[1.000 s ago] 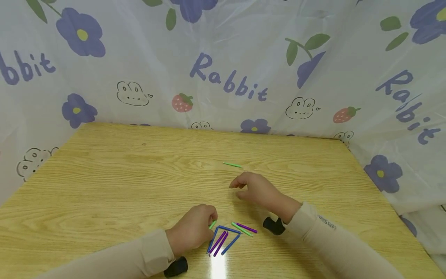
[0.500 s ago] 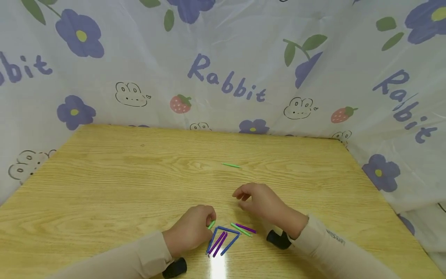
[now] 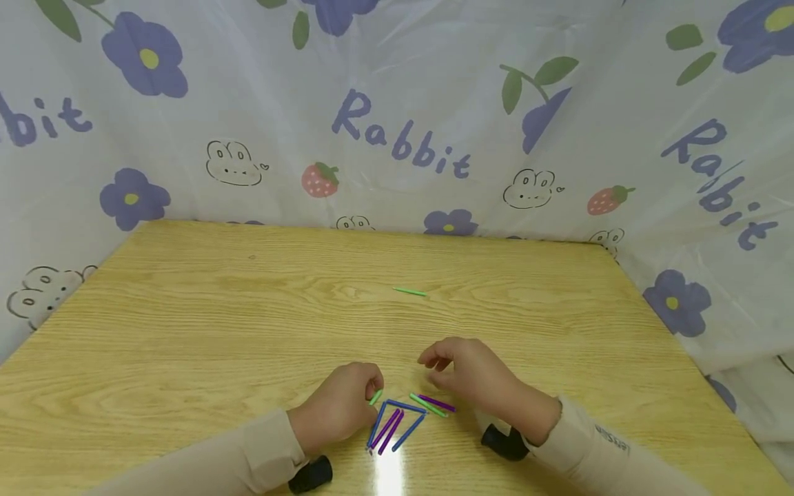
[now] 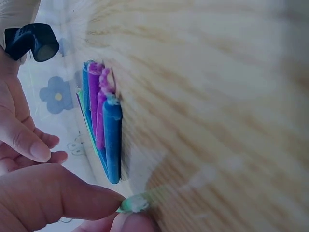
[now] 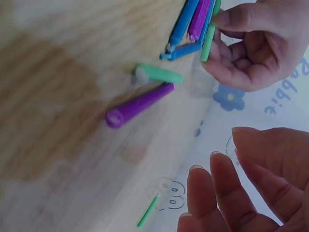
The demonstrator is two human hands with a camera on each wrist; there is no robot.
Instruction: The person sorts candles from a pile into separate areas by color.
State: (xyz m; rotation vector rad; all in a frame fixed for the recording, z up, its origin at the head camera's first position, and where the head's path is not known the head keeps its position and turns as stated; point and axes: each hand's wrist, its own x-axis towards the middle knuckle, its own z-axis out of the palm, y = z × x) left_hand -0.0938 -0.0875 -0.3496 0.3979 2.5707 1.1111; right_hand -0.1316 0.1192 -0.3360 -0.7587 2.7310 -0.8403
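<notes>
Green stick (image 3: 375, 397) | long axis slants away rightward | left hand (image 3: 338, 403) pinches it between thumb and finger | right hand (image 3: 474, 372) fingers parted

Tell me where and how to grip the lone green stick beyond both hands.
Pinch the lone green stick around its middle, probably from above with the right hand, thumb on its near side, fingers on the far. It is thin, lies flat and roughly crosswise, with both long sides free; that hand holds nothing.
</notes>
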